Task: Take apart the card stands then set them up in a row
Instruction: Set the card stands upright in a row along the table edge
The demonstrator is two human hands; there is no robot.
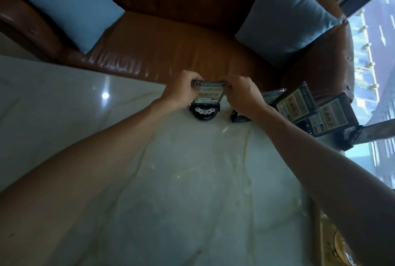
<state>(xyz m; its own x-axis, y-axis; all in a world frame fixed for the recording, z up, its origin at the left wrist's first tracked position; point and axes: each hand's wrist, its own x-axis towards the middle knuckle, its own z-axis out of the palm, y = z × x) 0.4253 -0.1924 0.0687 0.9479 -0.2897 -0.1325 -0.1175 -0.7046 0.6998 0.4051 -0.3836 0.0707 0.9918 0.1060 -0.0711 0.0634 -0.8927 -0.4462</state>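
Note:
A card stand [208, 97] stands upright near the far edge of the pale marble table [171, 180], its printed card set in a round black base [204, 112]. My left hand [181, 90] grips the card's top left corner and my right hand [243, 96] grips its top right corner. A second black base [238, 118] lies on the table just under my right wrist. To the right, two more printed cards [296, 103] [329, 116] lean overlapping near the table's right edge.
A brown leather sofa [171, 51] with two blue cushions [68, 9] [284, 21] runs behind the table. A window [376, 51] fills the right side. A yellowish glass object [342, 248] sits at the table's near right corner.

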